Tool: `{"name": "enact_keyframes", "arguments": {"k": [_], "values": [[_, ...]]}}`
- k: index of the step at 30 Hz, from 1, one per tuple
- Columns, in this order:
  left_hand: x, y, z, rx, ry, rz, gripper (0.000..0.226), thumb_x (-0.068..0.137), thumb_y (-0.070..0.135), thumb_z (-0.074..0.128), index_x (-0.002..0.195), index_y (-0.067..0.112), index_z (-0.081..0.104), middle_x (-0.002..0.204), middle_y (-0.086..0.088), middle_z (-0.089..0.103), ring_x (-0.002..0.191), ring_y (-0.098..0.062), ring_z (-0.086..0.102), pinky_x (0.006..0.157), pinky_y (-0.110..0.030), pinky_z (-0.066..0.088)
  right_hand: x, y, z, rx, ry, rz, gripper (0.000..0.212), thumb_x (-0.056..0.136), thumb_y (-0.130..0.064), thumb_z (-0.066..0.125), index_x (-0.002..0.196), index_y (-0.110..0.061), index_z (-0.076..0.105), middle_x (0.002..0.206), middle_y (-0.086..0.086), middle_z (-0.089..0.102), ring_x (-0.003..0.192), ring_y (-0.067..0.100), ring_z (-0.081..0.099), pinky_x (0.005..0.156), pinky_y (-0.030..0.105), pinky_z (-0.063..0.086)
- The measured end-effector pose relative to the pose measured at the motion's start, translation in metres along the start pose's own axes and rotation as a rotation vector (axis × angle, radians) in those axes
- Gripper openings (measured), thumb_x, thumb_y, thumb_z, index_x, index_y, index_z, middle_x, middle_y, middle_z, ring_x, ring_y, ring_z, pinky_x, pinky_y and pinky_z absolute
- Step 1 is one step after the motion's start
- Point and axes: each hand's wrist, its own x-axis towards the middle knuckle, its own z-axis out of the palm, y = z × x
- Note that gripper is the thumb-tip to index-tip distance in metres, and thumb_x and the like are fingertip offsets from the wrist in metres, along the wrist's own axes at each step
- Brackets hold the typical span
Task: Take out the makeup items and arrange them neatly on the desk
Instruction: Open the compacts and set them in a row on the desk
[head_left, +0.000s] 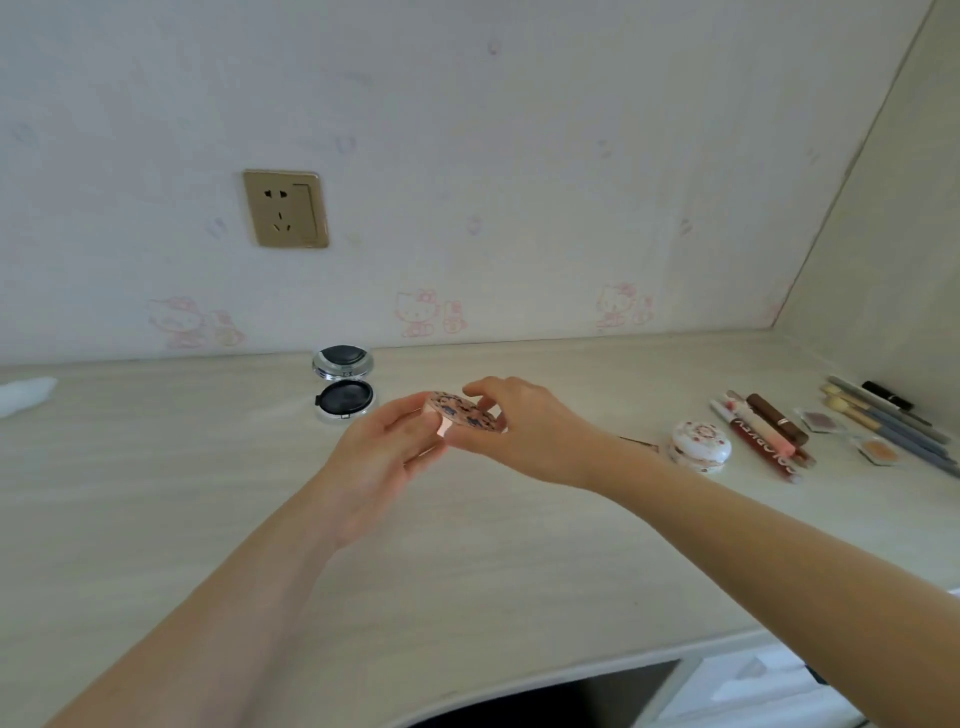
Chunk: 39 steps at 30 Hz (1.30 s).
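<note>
One tube (763, 449) reads "colorkey".

Near table (467, 561) lies bare; open black compact (343, 383) blocks far centre, tubes (763, 434) and pencils (888, 421) crowd far right.

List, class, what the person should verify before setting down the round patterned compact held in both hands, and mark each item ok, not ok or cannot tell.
1. Grip: left hand and right hand both hold the patterned compact: ok.
2. Compact lid closed: cannot tell.
3. Bare desk beneath the hands: ok.
4. Open black compact lies apart from the hands: ok.
5. White round compact and lip tubes already laid out on the right: ok.
6. Row straight: not ok, tubes and pencils lie slanted.
</note>
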Motion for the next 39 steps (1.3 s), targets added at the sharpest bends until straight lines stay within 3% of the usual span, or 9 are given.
{"name": "enact_keyframes", "arguments": {"k": [4,7,10,14,19,24,27,31,39], "values": [[-0.008,0.001,0.000,-0.076,-0.017,-0.027,0.045,0.089,0.025,0.061,0.129,0.006,0.054,0.127,-0.013,0.062,0.115,-0.034,0.061,0.099,-0.044,0.048,0.006,-0.015,0.008,0.060,-0.030,0.039,0.054,0.084,-0.060,0.053,0.125,-0.024,0.054,0.113,-0.005,0.061,0.097,0.012,0.057,0.079,0.027,0.046],[-0.009,0.001,-0.003,-0.090,-0.047,-0.061,0.043,0.092,0.030,0.059,0.131,0.014,0.054,0.129,-0.007,0.062,0.114,-0.036,0.060,0.094,-0.050,0.050,0.010,-0.021,0.011,0.144,-0.075,0.070,0.045,0.085,-0.057,0.051,0.120,-0.028,0.056,0.109,-0.007,0.063,0.103,0.013,0.056,0.085,0.029,0.047],[-0.010,0.001,-0.006,-0.130,-0.056,-0.097,0.042,0.092,0.031,0.058,0.129,0.011,0.056,0.132,-0.007,0.059,0.113,-0.042,0.059,0.090,-0.052,0.052,0.015,-0.025,0.011,0.219,-0.147,0.132,0.052,0.085,-0.056,0.052,0.129,-0.028,0.050,0.116,-0.006,0.062,0.104,0.014,0.058,0.084,0.032,0.050],[-0.012,0.001,-0.012,-0.127,-0.098,-0.163,0.042,0.095,0.031,0.055,0.131,0.011,0.055,0.134,-0.010,0.057,0.114,-0.046,0.057,0.091,-0.049,0.052,0.020,-0.023,0.007,0.255,-0.271,0.157,0.053,0.084,-0.058,0.056,0.131,-0.033,0.048,0.097,-0.011,0.066,0.080,0.014,0.066,0.068,0.027,0.055],[-0.014,-0.001,-0.018,-0.139,-0.145,-0.133,0.044,0.091,0.020,0.057,0.134,0.007,0.052,0.133,-0.016,0.057,0.116,-0.043,0.057,0.091,-0.043,0.053,0.025,-0.018,0.004,0.279,-0.320,0.177,0.058,0.074,-0.051,0.072,0.126,-0.036,0.053,0.091,-0.012,0.070,0.084,0.008,0.070,0.075,0.030,0.059],[-0.014,0.001,-0.026,-0.004,-0.189,-0.105,0.051,0.087,0.007,0.060,0.136,0.004,0.047,0.130,-0.017,0.059,0.117,-0.034,0.059,0.090,-0.034,0.053,0.027,-0.019,0.003,0.306,-0.363,0.121,0.071,0.071,-0.028,0.081,0.135,-0.026,0.048,0.105,-0.002,0.067,0.096,0.012,0.068,0.081,0.030,0.059],[-0.014,0.000,-0.028,0.126,-0.191,-0.071,0.052,0.084,0.000,0.063,0.134,0.004,0.049,0.129,-0.015,0.060,0.119,-0.032,0.058,0.099,-0.037,0.048,0.026,-0.021,0.002,0.192,-0.361,0.050,0.073,0.070,-0.024,0.082,0.134,-0.026,0.049,0.110,-0.003,0.065,0.105,0.009,0.062,0.075,0.017,0.056],[-0.012,-0.001,-0.030,0.417,-0.069,0.014,0.058,0.074,-0.006,0.073,0.127,0.008,0.056,0.117,-0.008,0.068,0.110,-0.019,0.064,0.090,-0.022,0.051,0.029,-0.029,0.009,-0.097,-0.334,-0.079,0.068,0.069,-0.029,0.081,0.131,-0.027,0.053,0.120,-0.007,0.063,0.111,0.012,0.057,0.093,0.028,0.046],[-0.014,-0.007,-0.041,0.347,0.023,0.075,0.068,0.058,0.001,0.081,0.122,0.010,0.060,0.112,-0.002,0.071,0.104,-0.017,0.068,0.086,-0.022,0.053,0.033,-0.035,0.016,-0.188,-0.357,-0.183,0.054,0.076,-0.030,0.073,0.127,-0.022,0.057,0.109,0.000,0.066,0.098,0.019,0.058,0.089,0.036,0.048]]}}
